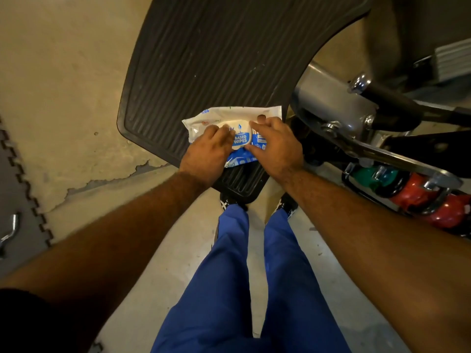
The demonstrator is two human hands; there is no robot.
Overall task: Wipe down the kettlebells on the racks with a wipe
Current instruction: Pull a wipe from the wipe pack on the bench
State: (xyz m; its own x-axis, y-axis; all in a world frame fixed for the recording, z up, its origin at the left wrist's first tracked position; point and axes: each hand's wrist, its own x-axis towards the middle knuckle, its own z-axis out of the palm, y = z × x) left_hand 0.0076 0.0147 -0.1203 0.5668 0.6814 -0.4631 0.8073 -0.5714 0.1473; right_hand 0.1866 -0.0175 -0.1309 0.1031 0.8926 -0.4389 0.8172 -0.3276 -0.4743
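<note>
A white and blue pack of wipes is held at waist height over a ribbed black mat. My left hand grips its left side, fingertips on the round lid. My right hand grips the right side, thumb at the lid's edge. The lid looks closed; no loose wipe shows. At the lower right, a green kettlebell and two red kettlebells sit in a low black rack, partly hidden by a steel bar.
The ribbed black mat lies on the tan floor ahead. A steel machine frame with a black padded arm stands at the right, above the rack. Dark interlocking floor tiles edge the left. My blue trousers and shoes are below.
</note>
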